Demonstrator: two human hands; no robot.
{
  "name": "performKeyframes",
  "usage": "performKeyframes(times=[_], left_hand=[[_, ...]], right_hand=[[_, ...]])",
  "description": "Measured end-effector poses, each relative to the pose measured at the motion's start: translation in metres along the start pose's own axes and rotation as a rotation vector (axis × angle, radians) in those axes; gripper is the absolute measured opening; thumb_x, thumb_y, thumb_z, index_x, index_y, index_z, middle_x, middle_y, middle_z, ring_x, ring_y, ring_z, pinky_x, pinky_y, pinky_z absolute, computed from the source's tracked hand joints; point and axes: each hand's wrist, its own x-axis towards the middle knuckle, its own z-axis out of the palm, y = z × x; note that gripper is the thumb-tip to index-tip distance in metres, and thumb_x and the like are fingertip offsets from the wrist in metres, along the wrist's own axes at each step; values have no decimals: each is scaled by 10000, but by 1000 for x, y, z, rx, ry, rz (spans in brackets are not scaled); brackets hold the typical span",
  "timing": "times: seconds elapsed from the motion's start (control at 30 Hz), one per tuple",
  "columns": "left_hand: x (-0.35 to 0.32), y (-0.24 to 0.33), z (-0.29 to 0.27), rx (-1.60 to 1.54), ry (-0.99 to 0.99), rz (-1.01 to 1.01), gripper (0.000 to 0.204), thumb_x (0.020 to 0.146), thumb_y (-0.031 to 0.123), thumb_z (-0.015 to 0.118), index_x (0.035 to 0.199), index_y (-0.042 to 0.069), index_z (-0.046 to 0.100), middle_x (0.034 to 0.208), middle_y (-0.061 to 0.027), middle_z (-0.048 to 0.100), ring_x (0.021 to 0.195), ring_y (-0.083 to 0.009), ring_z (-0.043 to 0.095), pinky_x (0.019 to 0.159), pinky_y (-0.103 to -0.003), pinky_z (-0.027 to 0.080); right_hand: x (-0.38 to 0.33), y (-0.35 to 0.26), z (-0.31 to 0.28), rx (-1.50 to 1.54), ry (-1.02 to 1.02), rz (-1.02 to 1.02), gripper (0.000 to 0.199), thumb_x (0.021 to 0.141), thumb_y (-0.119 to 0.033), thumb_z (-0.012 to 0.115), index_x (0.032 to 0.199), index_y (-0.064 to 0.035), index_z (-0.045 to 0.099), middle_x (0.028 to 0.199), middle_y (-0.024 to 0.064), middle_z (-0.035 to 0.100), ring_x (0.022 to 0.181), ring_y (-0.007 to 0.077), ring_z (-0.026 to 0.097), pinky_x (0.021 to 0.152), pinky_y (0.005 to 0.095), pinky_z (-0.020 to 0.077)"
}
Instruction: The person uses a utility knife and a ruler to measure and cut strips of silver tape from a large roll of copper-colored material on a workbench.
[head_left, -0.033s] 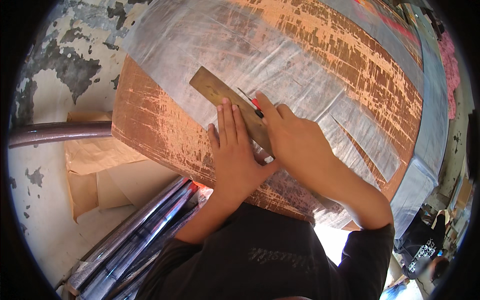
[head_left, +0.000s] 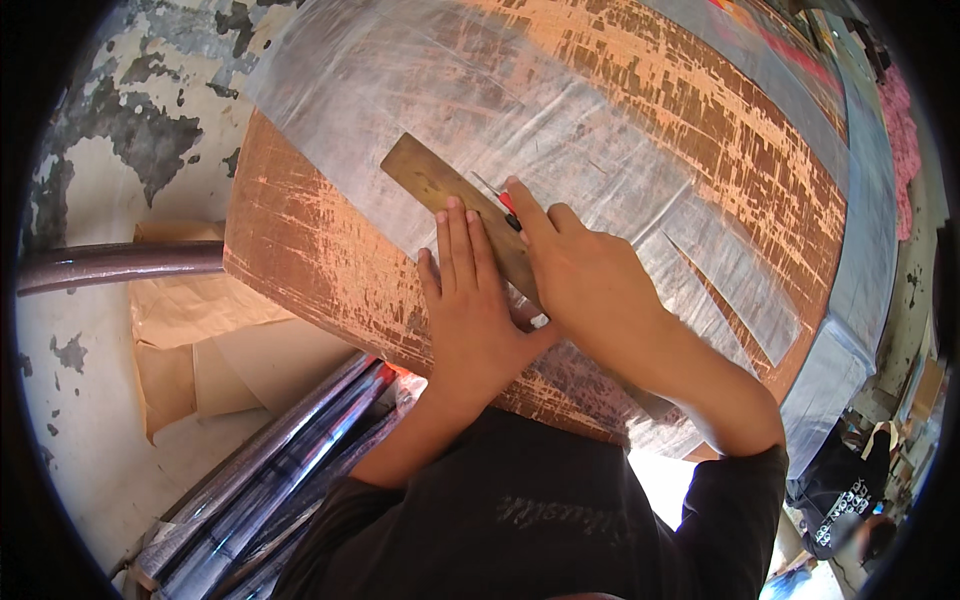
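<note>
I see my left hand [head_left: 470, 310] flat and open, fingers together, pressing down on a wooden ruler [head_left: 440, 190] that lies diagonally across a clear film [head_left: 500, 90] spread over a worn orange table [head_left: 310, 270]. My right hand [head_left: 580, 280] is closed around a small red knife [head_left: 505, 205], index finger stretched along its top, blade tip touching the film right beside the ruler's right edge. The ruler runs from the upper left down under both hands, its lower end hidden by them. To the right the film already shows long slits with strips [head_left: 740, 290] lying between them (edges look clean from here). Risk, as I judge it: the left fingertips sit close to the ruler's cutting edge, so if the blade climbs over the edge it could nick them. If the pressing hand lets up, the ruler may skid on the slick film and the cut will wander. Film could also bunch under the blade and tear rather than slice. Below the table edge are rolls [head_left: 270, 460] of wrapped material, brown paper [head_left: 190, 310], and a dark pipe [head_left: 110, 265] at left.
</note>
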Motion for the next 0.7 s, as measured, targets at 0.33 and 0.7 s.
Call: performKeyframes(times=[0.33,0.7], left_hand=[[2,1,0,-14,-17,-2,1412,731,655,896,1645,-213,258,1784,-398,149,1694,-507,146,1297,-714,175],[5,2,1,52,-63,-30,1440,718,649,912,1661,-198,230,1791,-384,145,1694,-514,138,1299,-722,159]], right_hand=[[15,1,2,-1,-40,-26,730,979,-119,683,1649,15,424,1041,212,712,811,359,776,672,428,636],[7,-7,-30,21,-191,-12,759,928,-74,697,1625,61,429,989,231,717,818,399,760,713,455,615]])
